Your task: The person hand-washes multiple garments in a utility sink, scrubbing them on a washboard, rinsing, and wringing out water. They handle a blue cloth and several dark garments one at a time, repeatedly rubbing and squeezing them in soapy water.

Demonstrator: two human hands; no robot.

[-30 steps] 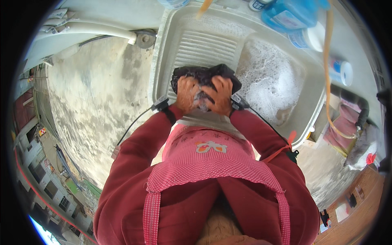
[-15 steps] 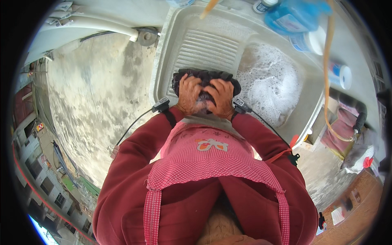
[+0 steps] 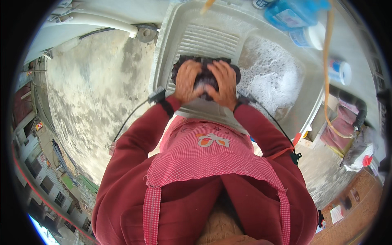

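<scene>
A dark wet cloth (image 3: 204, 67) lies bunched on the ribbed washboard slope (image 3: 208, 41) of a pale grey sink. My left hand (image 3: 186, 81) presses down on the cloth's left half, fingers curled over it. My right hand (image 3: 222, 83) grips its right half beside the other hand. Both red sleeves end in black wrist bands with cables. A basin of foamy water (image 3: 271, 81) fills the sink's right part.
A blue detergent bag (image 3: 292, 14) and white bottles (image 3: 341, 71) stand on the sink's far and right rim. An orange hose (image 3: 326, 61) hangs at the right. Stained concrete (image 3: 90, 90) and a white pipe (image 3: 102, 22) lie to the left. I wear a pink checked apron (image 3: 204, 155).
Both hands with the cloth slid a little up the ribbed slope, away from my body, and back, while still clamped on the cloth.
</scene>
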